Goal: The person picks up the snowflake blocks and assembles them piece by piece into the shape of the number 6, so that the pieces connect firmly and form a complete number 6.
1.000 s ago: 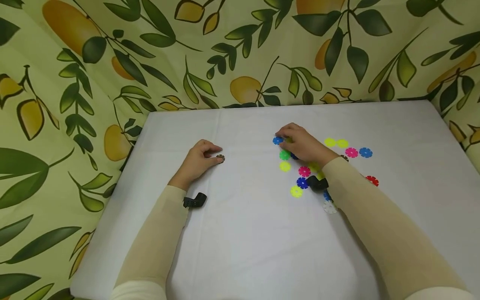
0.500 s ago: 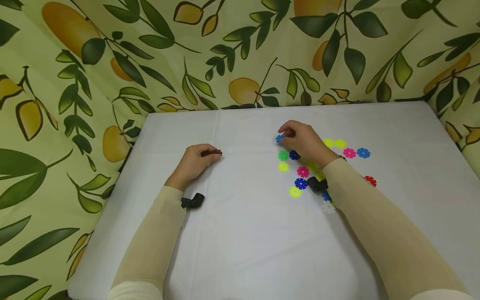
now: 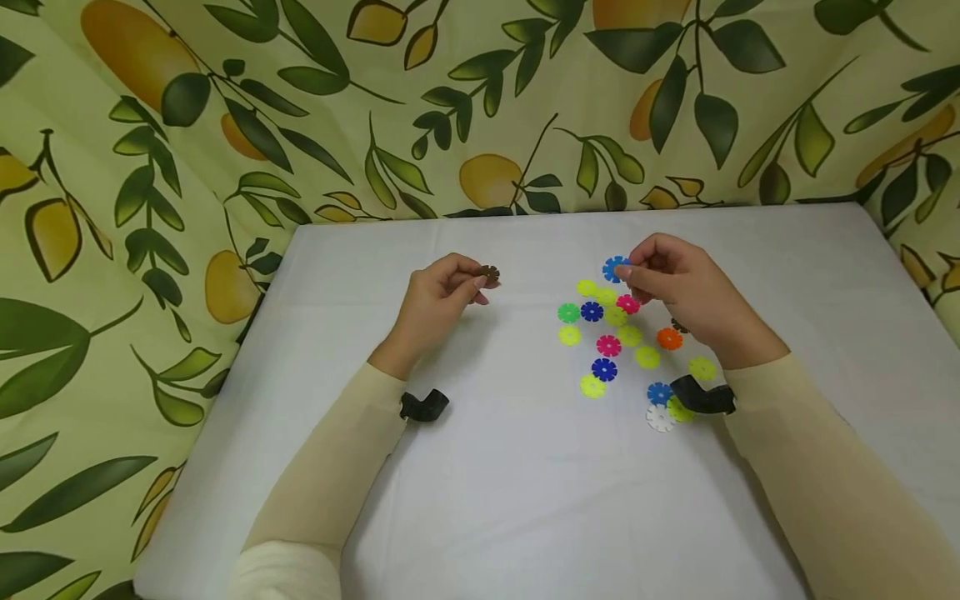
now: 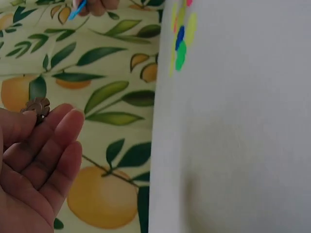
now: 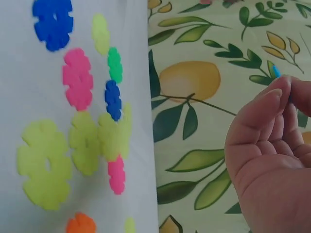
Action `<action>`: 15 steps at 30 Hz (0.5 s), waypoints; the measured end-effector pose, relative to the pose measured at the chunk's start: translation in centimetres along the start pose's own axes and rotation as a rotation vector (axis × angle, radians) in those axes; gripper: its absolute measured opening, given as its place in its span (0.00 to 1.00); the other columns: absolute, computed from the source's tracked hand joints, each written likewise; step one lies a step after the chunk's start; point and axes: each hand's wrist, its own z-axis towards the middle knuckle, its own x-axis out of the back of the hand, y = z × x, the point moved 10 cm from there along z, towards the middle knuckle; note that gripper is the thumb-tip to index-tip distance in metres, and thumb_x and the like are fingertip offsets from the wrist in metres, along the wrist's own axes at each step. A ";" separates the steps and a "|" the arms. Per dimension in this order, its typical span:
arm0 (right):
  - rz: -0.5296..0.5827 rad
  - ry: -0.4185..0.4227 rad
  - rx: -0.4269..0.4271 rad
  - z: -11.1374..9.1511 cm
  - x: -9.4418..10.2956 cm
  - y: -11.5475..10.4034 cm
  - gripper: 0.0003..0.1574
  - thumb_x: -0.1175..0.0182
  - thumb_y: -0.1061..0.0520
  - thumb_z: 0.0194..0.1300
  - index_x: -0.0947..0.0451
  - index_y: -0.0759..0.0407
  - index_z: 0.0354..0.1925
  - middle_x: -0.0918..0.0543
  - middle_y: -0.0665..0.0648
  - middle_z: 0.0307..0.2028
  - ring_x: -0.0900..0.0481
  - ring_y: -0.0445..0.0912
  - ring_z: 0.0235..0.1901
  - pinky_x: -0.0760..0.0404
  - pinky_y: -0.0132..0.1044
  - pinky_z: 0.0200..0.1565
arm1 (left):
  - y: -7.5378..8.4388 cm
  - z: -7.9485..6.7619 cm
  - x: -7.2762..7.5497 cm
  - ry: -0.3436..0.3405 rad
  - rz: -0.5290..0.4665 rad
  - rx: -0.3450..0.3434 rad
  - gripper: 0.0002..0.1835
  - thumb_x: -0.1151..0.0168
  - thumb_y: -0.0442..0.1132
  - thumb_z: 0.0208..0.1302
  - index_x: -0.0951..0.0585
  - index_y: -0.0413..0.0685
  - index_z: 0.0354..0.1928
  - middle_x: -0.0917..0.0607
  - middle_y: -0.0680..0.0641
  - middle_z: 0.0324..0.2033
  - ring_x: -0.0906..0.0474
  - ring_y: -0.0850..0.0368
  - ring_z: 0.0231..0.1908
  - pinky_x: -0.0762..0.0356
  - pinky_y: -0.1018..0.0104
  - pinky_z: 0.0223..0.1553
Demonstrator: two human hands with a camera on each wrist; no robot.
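Observation:
Between thumb and fingers my left hand (image 3: 438, 302) pinches a small brown notched disc (image 3: 490, 274), raised over the table. The left wrist view shows the same brown disc (image 4: 38, 108) at the thumb tip, the other fingers loosely bent. To the right, my right hand (image 3: 693, 293) pinches a light blue notched disc (image 3: 615, 269) above the scattered discs. In the right wrist view only a sliver of the blue disc (image 5: 276, 71) shows past the fingertips. The two held discs are apart from each other.
Several notched plastic discs lie below and near the right hand: a green disc (image 3: 568, 313), an orange disc (image 3: 670, 338), a white disc (image 3: 661, 418) and yellow, pink and dark blue ones. They rest on a white-covered table (image 3: 480, 500). A leaf-patterned cloth (image 3: 420, 108) hangs behind.
My left hand has lifted the brown disc up and to the right. My right hand has picked up the light blue disc and moved to the right, uncovering more of the scattered discs.

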 end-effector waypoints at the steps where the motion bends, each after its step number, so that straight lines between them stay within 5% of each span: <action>1: 0.039 -0.008 -0.001 -0.3 -0.1 0.0 0.17 0.37 0.49 0.84 0.26 0.61 0.55 0.19 0.65 0.45 0.20 0.56 0.43 0.18 0.38 0.39 | 0.4 0.2 -0.6 -0.011 -0.004 -0.010 0.04 0.37 0.26 0.79 0.16 0.33 0.49 0.08 0.41 0.46 0.10 0.40 0.40 0.13 0.56 0.48; 9: 0.393 -0.099 0.014 -0.9 -2.7 0.2 0.08 0.39 0.62 0.83 0.24 0.69 0.50 0.17 0.59 0.39 0.19 0.50 0.38 0.15 0.34 0.44 | 2.2 0.0 -3.7 -0.045 0.055 -0.180 0.05 0.31 0.26 0.74 0.10 0.36 0.46 0.07 0.46 0.43 0.11 0.38 0.40 0.14 0.58 0.42; 15: 0.392 -0.158 -0.071 -1.2 -5.1 1.2 0.15 0.40 0.57 0.85 0.17 0.71 0.51 0.13 0.59 0.39 0.17 0.50 0.35 0.14 0.35 0.42 | 2.5 -0.9 -5.4 -0.061 0.153 -0.292 0.05 0.27 0.27 0.72 0.07 0.39 0.46 0.07 0.48 0.43 0.12 0.57 0.40 0.16 0.63 0.40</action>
